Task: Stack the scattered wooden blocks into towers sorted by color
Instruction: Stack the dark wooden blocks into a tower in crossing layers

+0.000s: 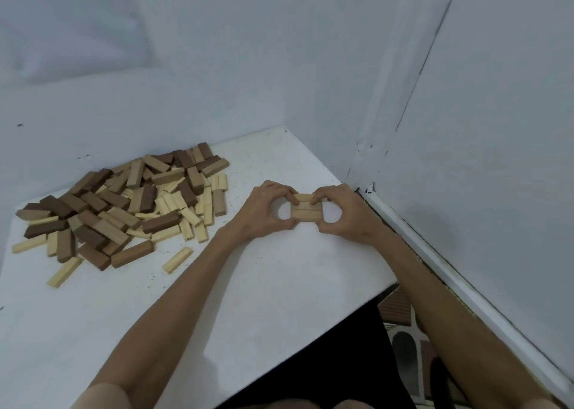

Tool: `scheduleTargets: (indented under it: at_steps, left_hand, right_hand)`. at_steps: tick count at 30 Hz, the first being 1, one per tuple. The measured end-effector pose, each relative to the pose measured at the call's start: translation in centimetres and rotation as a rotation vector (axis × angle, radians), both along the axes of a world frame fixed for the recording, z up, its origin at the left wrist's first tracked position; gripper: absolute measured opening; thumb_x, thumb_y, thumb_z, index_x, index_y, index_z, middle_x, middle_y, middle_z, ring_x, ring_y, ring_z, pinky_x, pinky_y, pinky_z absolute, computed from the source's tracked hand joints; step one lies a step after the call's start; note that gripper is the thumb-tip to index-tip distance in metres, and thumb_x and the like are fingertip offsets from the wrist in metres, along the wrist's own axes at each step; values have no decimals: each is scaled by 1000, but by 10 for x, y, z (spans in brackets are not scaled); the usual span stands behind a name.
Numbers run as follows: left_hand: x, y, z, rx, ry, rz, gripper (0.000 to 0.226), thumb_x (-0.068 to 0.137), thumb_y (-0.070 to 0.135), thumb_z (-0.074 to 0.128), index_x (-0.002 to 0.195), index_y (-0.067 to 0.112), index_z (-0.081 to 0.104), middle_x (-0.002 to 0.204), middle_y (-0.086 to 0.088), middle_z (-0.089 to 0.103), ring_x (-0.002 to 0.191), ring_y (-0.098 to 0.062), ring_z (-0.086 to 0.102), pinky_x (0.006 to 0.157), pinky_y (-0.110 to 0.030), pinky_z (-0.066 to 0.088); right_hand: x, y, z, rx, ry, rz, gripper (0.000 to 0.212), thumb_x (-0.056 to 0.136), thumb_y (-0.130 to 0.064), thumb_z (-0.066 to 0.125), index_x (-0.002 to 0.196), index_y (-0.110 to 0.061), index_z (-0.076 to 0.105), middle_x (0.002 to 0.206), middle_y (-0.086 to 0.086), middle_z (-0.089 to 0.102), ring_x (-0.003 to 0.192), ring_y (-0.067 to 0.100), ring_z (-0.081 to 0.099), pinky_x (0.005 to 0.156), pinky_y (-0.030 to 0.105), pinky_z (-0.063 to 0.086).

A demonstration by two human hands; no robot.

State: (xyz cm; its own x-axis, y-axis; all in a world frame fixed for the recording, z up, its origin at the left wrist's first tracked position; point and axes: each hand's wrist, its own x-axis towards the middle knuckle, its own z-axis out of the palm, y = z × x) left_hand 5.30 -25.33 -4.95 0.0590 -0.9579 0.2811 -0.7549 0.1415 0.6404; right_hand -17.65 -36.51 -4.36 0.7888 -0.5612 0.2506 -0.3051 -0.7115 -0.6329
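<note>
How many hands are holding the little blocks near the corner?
2. The left hand pinches the left end of the light blocks, and the right hand pinches their right end. No other hand shows.

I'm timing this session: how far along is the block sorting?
Barely begun. Done: no finished tower shows. In hand: the left hand and right hand pinch the ends of a few tan blocks lying side by side on the table, seemingly a first layer. Left: the mixed pile of dark, tan and pale blocks is unsorted, with a pale stray block beside it.
</note>
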Motion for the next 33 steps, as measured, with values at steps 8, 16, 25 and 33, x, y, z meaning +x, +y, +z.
scheduleTargets:
  at_steps: [8,16,25,33]
  left_hand:
    - [4,-33,-9,2,-13,-35,39,72,50,82,106,36,68,124,27,65,119,-5,52,102,-43,43]
    - [7,-33,-10,70,44,-7,66,70,54,83,128,40,56,126,31,60,121,-3,48,106,-42,40]
    - [6,-32,-10,85,53,6,79,66,59,80,136,36,51,128,33,62,122,-1,47,107,-39,37]
    - [6,-30,-11,93,25,31,75,67,63,78,134,39,54,132,30,56,123,-3,46,105,-37,40]
  right_hand:
    - [-2,-24,-12,-21,-44,-94,44,69,-32,77,112,-34,68,121,-23,66,111,12,51,98,31,44]
    - [-4,-28,-18,-28,4,-94,49,75,-44,69,122,-36,61,125,-25,60,116,5,47,100,22,37]
    - [-5,-27,-17,54,51,-98,82,79,-39,74,152,-35,37,134,-25,56,118,-4,40,103,20,32]
    - [-4,-23,-18,-15,55,-113,79,77,-50,65,150,-33,40,136,-23,55,119,2,41,107,39,39]
